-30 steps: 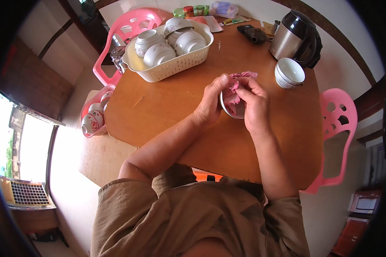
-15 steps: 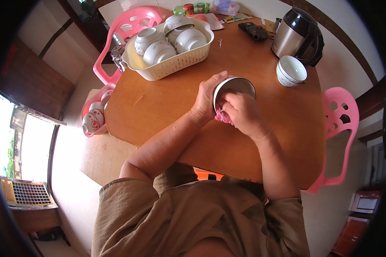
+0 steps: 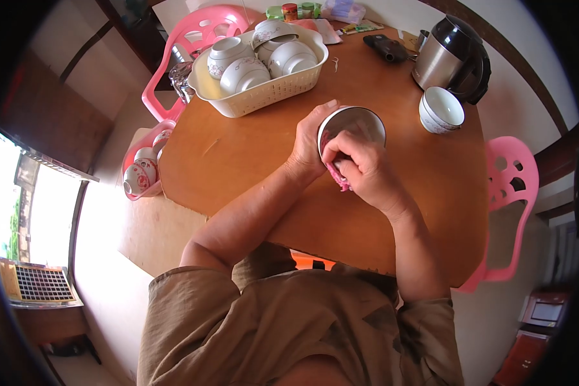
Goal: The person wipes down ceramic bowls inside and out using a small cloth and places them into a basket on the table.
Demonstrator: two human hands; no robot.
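My left hand (image 3: 309,141) grips a white bowl (image 3: 360,119) with a dark rim from its left side, the bowl tilted with its mouth toward me. At the near rim, my right hand (image 3: 361,168) is closed on a pink cloth (image 3: 338,177), part of which lies inside the bowl and part hangs over the edge. Most of the cloth is hidden behind the right fingers. Both hands are above the brown table (image 3: 257,167). To their right, a stack of white bowls (image 3: 441,109) stands on the tabletop.
At the back left sits a cream basket (image 3: 264,96) of upturned bowls. An electric kettle (image 3: 449,58) and a dark object (image 3: 387,48) stand at the back right. A pink basket (image 3: 149,190) with patterned bowls is left of the table. Pink chairs (image 3: 520,174) flank it.
My right hand has drawn back from deep inside the bowl to its near rim, with the cloth. The left hand keeps its hold on the bowl. The view has shifted slightly.
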